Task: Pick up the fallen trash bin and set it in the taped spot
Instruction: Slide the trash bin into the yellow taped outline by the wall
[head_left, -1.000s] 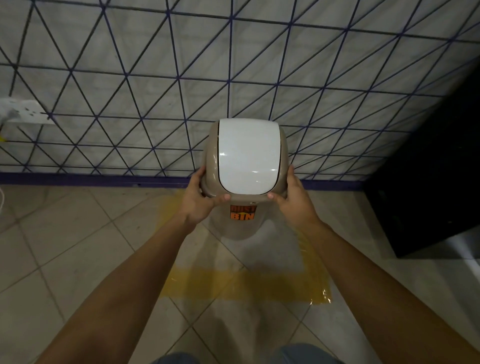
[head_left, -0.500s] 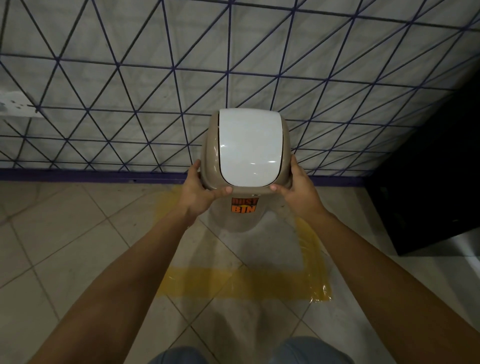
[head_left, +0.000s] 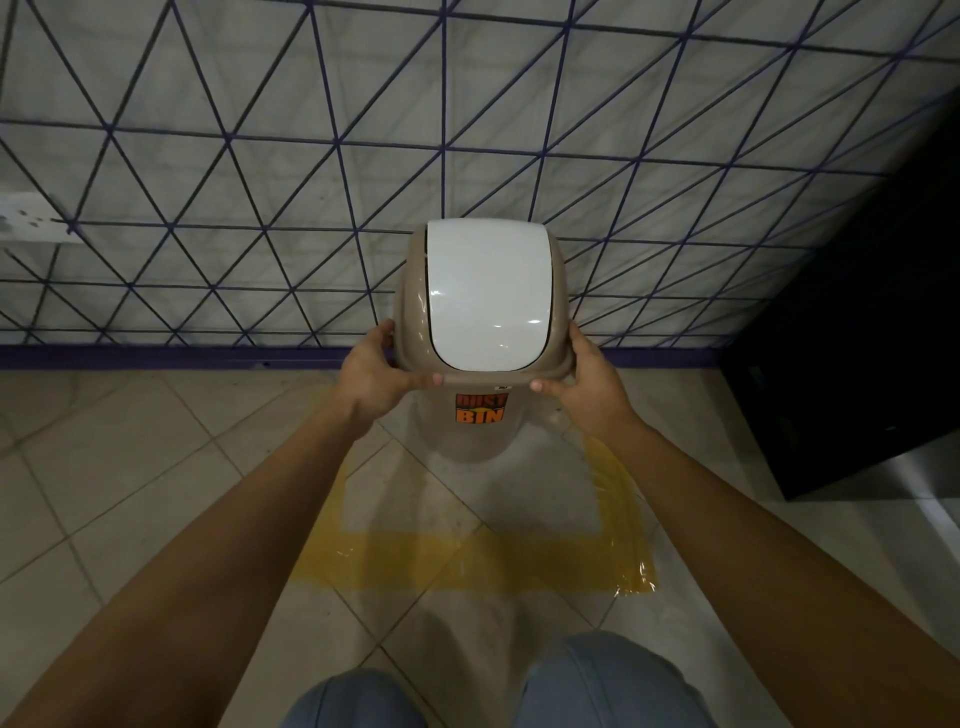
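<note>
As both arms reach forward, a person holds an upright trash bin (head_left: 480, 364) by its lid rim, the left hand (head_left: 375, 375) clasped on the left edge and the right hand (head_left: 586, 385) on the right, thumbs on the near lip. The beige bin, with a white swing lid (head_left: 487, 296) and an orange "DUST BIN" sticker (head_left: 480, 408), stands at the far end of the yellow taped spot (head_left: 467, 566) on the tiled floor (head_left: 104, 467), close to the patterned wall (head_left: 208, 156); whether its base touches the floor cannot be told. A dark cabinet (head_left: 857, 338) stands to the right. To finish well, the bin likely needs lowering straight down, kept level, with its base inside the tape and centred before both hands let go together.
</note>
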